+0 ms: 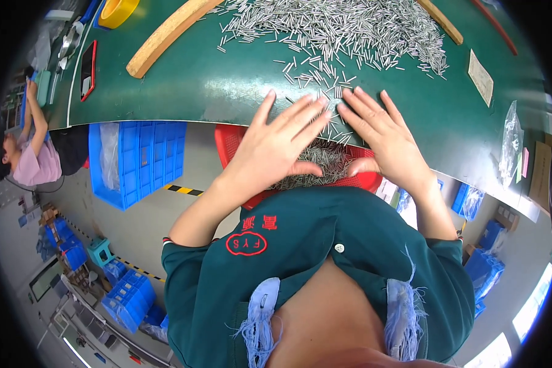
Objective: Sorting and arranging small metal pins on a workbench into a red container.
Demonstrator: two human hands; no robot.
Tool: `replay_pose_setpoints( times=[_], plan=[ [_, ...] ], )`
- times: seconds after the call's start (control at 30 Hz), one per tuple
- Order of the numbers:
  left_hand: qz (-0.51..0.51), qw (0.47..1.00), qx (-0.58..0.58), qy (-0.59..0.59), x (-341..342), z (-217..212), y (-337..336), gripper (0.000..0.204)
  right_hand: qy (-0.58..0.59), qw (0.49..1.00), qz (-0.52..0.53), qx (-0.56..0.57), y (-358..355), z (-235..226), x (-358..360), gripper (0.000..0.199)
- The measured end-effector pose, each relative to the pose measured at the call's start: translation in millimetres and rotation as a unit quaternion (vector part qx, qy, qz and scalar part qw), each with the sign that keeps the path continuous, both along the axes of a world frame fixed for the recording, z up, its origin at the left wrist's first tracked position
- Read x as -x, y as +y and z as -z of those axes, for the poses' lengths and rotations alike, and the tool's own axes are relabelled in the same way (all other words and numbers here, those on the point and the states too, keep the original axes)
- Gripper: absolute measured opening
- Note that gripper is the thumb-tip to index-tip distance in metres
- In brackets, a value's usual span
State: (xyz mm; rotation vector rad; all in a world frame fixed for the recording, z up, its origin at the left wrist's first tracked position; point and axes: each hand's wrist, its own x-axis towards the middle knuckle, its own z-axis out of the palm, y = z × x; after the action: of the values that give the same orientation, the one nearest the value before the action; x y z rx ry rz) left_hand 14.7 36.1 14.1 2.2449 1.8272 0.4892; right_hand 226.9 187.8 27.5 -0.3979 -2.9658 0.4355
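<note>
A large spread of small metal pins (356, 27) covers the far middle of the green table (184, 92). A thin trail of them runs down to the near edge. My left hand (282, 138) lies over the table edge on the left of this trail, its fingers stretched out. On the other side my right hand (383, 135) mirrors it, fingers spread, its tips close to the loose pins. Below the edge, a red plastic basket (226, 144) sits against my body with many pins inside. Both palms are turned down, so what lies under them is hidden.
Wooden strips (165, 40) flank the pile, one at its left, another (441, 21) at its right. A red-edged phone (88, 70) and yellow tape roll (118, 12) lie far left. A paper card (480, 78) lies right. Blue crates (138, 162) stand below left; a co-worker (37, 156) is beyond.
</note>
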Motion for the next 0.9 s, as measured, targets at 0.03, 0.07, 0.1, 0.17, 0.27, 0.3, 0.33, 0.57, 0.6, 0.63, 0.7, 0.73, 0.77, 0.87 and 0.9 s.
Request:
replay_pose_setpoints(
  times=[0.03,0.07,0.1,0.17,0.27,0.3,0.33,0.57,0.6,0.63,0.7,0.73,0.77,0.87,0.9],
  plan=[
    [0.021,1.000,-0.002,-0.019,-0.8,-0.6,-3.0,0.094,-0.003,1.000,-0.019,0.020,-0.3,-1.9,-2.4,0.097],
    [0.023,1.000,-0.002,-0.019,-0.1,-1.6,-2.1,0.094,-0.007,0.998,-0.037,0.040,-1.1,-2.5,-5.0,0.097],
    [0.015,1.000,-0.014,-0.014,0.9,-4.0,0.0,0.093,0.004,0.998,-0.033,0.046,1.2,-2.8,-5.0,0.099],
    [-0.020,0.999,-0.045,0.017,5.4,-7.4,8.9,0.093,0.015,0.999,-0.014,0.027,7.6,-1.6,-0.2,0.100],
    [-0.052,0.997,-0.041,0.043,13.4,0.9,19.6,0.093,0.022,1.000,0.013,-0.008,12.7,2.6,1.4,0.104],
    [-0.026,0.998,-0.032,0.039,12.0,0.6,16.8,0.095,0.012,1.000,0.010,0.005,12.0,4.9,-0.5,0.105],
    [-0.004,1.000,-0.004,0.025,7.9,-0.1,14.5,0.096,0.001,1.000,0.007,0.017,12.6,4.9,-0.8,0.105],
    [-0.033,0.998,-0.045,0.033,5.5,2.0,40.2,0.098,0.047,0.999,0.008,0.015,17.9,11.0,17.5,0.115],
    [-0.036,0.997,-0.045,0.045,5.9,3.8,42.7,0.099,0.052,0.998,0.008,0.020,18.0,13.1,18.8,0.116],
    [-0.027,0.998,-0.041,0.030,4.1,4.3,40.2,0.100,0.046,0.999,0.000,0.013,16.8,12.0,17.0,0.118],
    [-0.003,1.000,-0.019,0.007,1.3,-0.7,30.3,0.100,0.056,0.997,0.007,0.044,16.7,10.7,9.2,0.119],
    [0.020,1.000,0.001,-0.014,0.8,-5.1,23.8,0.100,0.068,0.995,0.012,0.074,16.6,9.4,5.2,0.120],
    [0.015,1.000,-0.001,-0.014,2.0,-10.6,17.0,0.101,0.075,0.994,0.024,0.081,15.6,7.2,1.2,0.121],
    [-0.059,0.997,-0.042,0.024,20.9,-9.6,-2.0,0.102,0.064,0.994,0.070,0.057,15.0,6.7,-18.6,0.121],
    [-0.093,0.994,-0.043,0.031,26.9,-8.2,-11.0,0.101,0.057,0.995,0.078,0.039,13.8,5.8,-24.1,0.118]
  ],
)
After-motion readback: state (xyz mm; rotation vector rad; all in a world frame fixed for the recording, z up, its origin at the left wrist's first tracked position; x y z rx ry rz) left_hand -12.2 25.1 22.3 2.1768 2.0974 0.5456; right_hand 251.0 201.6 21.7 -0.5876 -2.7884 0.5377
